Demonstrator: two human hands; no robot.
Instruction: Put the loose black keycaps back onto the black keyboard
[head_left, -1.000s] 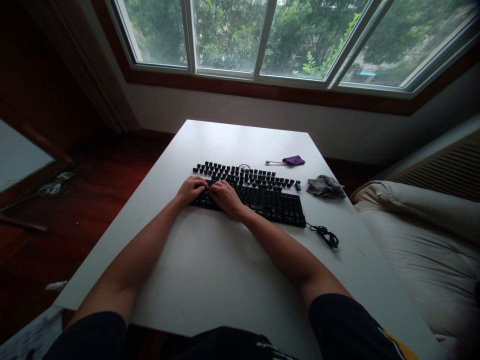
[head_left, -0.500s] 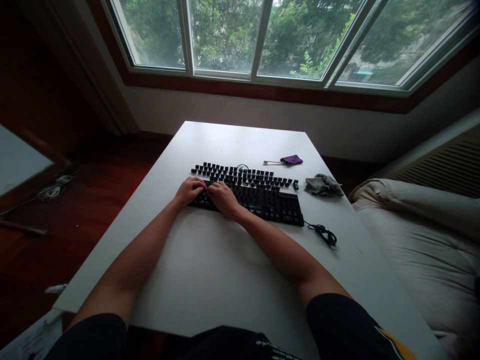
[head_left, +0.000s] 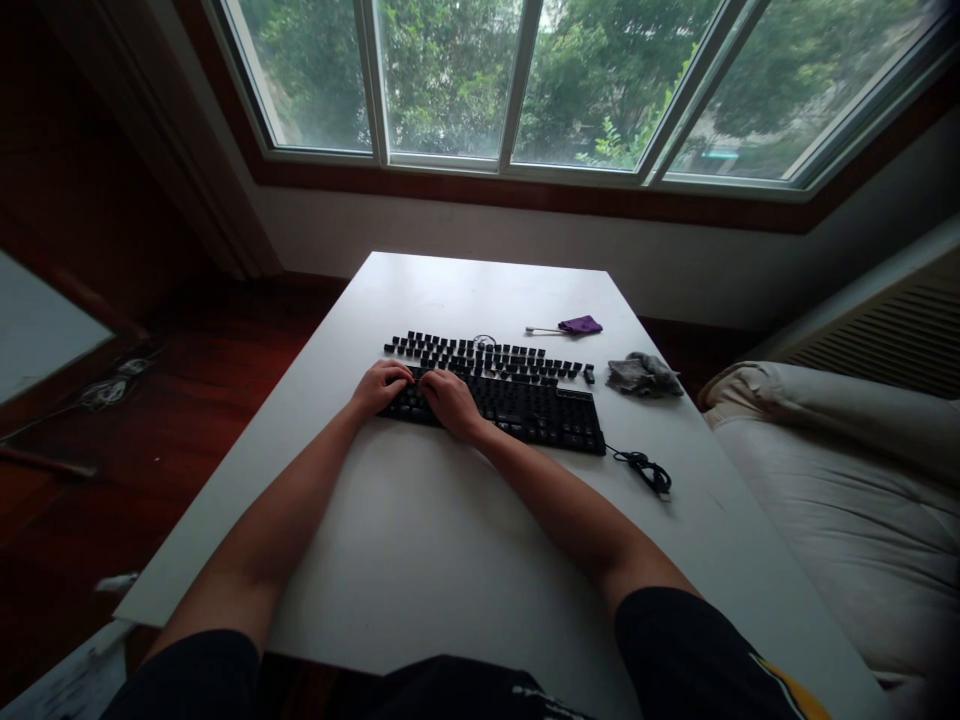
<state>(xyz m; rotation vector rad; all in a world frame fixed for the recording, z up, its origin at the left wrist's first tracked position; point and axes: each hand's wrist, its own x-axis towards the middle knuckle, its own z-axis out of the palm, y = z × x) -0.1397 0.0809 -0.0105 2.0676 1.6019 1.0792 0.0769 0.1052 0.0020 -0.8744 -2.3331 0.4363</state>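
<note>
A black keyboard [head_left: 521,408] lies on the white table [head_left: 420,540], with many of its keys looking bare. At its left end rests my left hand [head_left: 380,388], fingers curled over the top corner and thumb drawn in beside them. Close by on the right, my right hand [head_left: 452,402] is bent over the keyboard's left part, its fingertips brought together at the keys. Whatever lies between those fingertips is too small to tell. Behind the keyboard, loose black keycaps [head_left: 525,352] stand in several rows.
A coiled cable [head_left: 649,472] lies off the keyboard's right end. Farther back are a grey cloth [head_left: 643,376], a purple pouch [head_left: 580,325] and a thin stick [head_left: 541,330]. A beige couch [head_left: 847,500] stands right of the table, and a window [head_left: 442,80] is ahead.
My right fingertips have shifted slightly to the right, apart from my left hand. The camera view has tilted a little; the keyboard and the keycap rows stay in place.
</note>
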